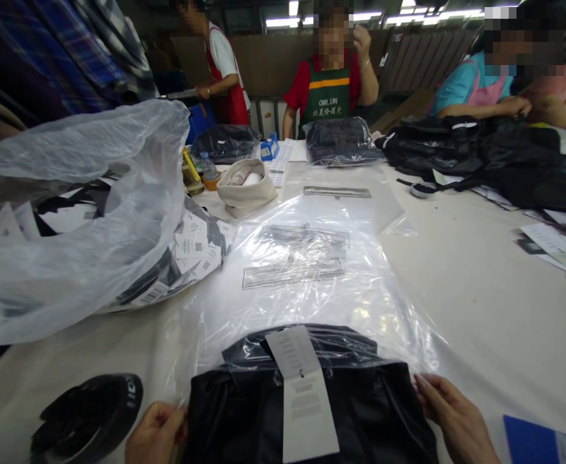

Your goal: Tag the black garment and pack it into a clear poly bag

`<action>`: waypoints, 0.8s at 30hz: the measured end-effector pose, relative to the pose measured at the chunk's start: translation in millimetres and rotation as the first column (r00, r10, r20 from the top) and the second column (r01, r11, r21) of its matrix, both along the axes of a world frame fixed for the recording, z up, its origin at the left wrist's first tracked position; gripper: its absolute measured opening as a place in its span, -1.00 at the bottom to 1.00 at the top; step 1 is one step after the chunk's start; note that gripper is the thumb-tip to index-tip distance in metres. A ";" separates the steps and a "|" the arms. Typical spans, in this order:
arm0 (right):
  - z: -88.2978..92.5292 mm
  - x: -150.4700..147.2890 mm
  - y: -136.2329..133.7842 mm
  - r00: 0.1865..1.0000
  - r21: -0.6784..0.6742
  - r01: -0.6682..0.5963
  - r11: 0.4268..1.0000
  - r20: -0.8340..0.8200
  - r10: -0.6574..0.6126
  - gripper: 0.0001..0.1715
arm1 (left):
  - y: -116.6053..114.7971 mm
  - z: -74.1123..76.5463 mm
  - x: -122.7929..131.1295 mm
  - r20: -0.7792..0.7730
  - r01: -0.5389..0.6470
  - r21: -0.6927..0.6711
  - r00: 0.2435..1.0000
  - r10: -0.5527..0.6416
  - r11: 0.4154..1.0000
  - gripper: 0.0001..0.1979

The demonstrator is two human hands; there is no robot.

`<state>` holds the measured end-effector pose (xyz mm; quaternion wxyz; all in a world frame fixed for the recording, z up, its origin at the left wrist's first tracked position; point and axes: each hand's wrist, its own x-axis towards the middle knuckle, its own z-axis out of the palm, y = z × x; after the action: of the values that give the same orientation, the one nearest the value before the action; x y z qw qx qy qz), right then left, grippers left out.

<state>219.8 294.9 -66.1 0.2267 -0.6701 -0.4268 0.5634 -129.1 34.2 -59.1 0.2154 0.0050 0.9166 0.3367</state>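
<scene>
At the table's near edge, left hand (155, 432) and right hand (452, 419) grip a clear bag (312, 290), black garment (312, 412) only partly inside.

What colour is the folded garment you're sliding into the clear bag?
Black, with a white hang tag on the garment; the head view shows it.
</scene>
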 end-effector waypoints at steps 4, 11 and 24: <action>-1.8 -2.9 5.0 0.919 0.206 -0.201 0.958 0.378 0.111 -0.31 | 11.3 0.0 -3.1 0.037 -0.058 0.116 0.998 0.054 0.992 -0.61; -7.3 -8.0 13.2 0.714 0.281 -0.485 0.828 0.674 0.190 -0.34 | 23.9 9.0 -5.1 -0.136 0.148 -0.092 0.978 -0.160 0.985 -0.65; 1.2 -14.8 28.6 0.499 0.198 -0.691 0.695 0.827 0.260 -0.45 | 7.9 -8.7 -18.4 -0.489 0.428 -0.519 0.561 -0.668 0.740 -0.67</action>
<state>205.0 323.5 -64.8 0.0261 -0.6004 -0.7863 0.1434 -147.5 42.1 -67.8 -0.0231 0.3734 0.9253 0.0628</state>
